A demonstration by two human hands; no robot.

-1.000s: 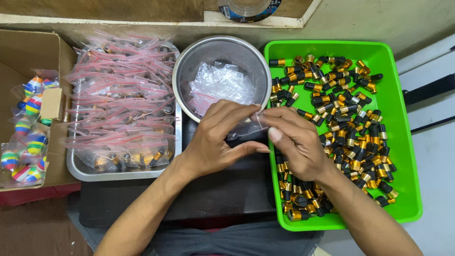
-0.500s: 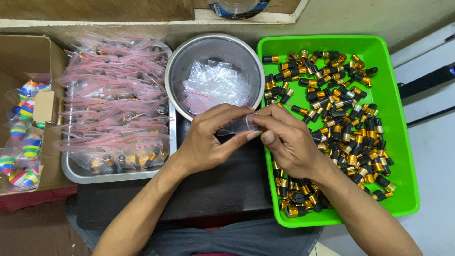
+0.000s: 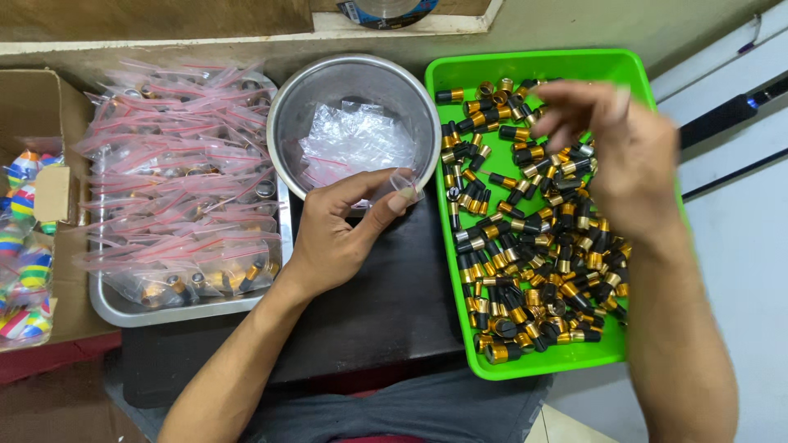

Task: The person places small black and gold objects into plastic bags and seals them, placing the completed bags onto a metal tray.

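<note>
A thin, limp clear bag [image 3: 404,187], likely slippery, was pinched at its mouth by the left hand [image 3: 341,230]; the right hand [image 3: 611,148], blurred, hovered loosely spread over the black-and-gold caps [image 3: 525,246], seemingly empty.

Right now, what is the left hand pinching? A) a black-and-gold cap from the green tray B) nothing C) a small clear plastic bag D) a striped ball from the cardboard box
C: the left hand pinches a small clear plastic bag between thumb and fingers at the near rim of the metal bowl, while the right hand hovers over the black-and-gold pieces in the green tray.
</note>
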